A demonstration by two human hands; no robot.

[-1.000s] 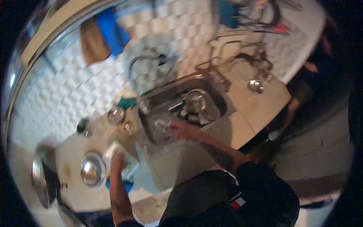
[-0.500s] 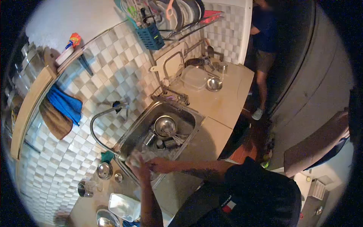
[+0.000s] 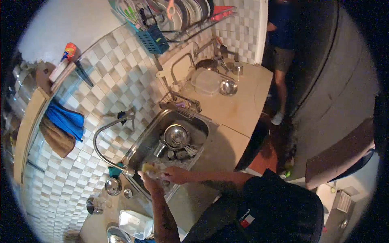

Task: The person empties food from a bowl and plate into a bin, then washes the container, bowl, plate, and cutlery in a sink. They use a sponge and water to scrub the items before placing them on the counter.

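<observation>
Over the near end of the steel sink, both my hands are close together. A yellow sponge sits in my left hand, whose fingers are curled round it. My right hand is closed just beside it, gripping something thin that I cannot make out, its end toward the sponge. Inside the sink are a round metal bowl, a metal cup and several utensils. The curved faucet reaches over the sink's edge near my left hand.
A clear plastic container and a metal bowl stand on the far counter. On the near counter are a white container, a metal lid and a glass. A dish rack hangs above. Another person stands beyond.
My hands were smeared by motion before and show more clearly now, with the yellow sponge visible. The right hand has shifted slightly right. The view has tilted a little.
</observation>
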